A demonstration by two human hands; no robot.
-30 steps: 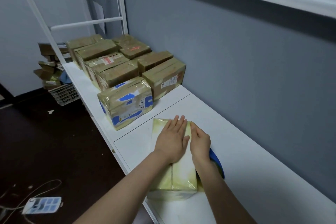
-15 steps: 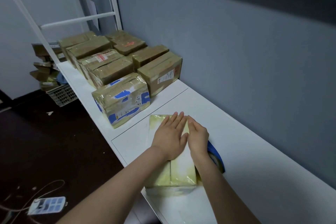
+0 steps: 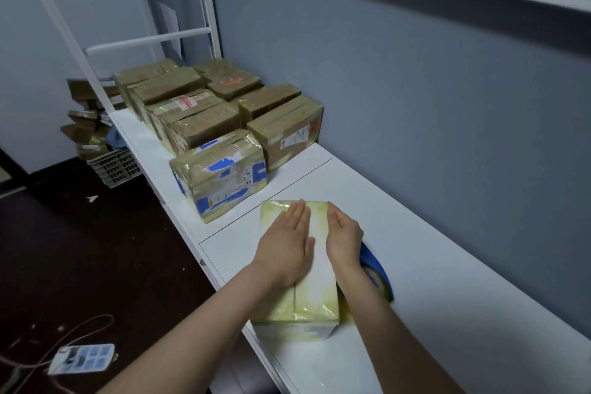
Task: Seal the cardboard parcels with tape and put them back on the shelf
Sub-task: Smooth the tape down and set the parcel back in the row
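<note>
A pale, tape-covered cardboard parcel (image 3: pixel 307 304) lies on the white shelf (image 3: pixel 431 265) in front of me. My left hand (image 3: pixel 287 243) lies flat on its top with straight fingers. My right hand (image 3: pixel 343 237) rests beside it on the parcel's right top edge, fingers extended. A blue tape roll (image 3: pixel 377 272) sits just right of the parcel, partly hidden behind my right wrist. Further along the shelf stands a parcel with blue markings (image 3: pixel 220 173), and behind it several brown taped parcels (image 3: pixel 192 105) in rows.
The grey wall (image 3: pixel 415 105) runs along the shelf's right side. A white frame post (image 3: pixel 204 0) rises at the far end. On the dark floor to the left are a plastic crate (image 3: pixel 115 166), stacked cardboard (image 3: pixel 86 118) and a power strip with cable (image 3: pixel 83 358).
My hands have slid a little toward me along the parcel's top while staying flat. The view has shifted slightly.
</note>
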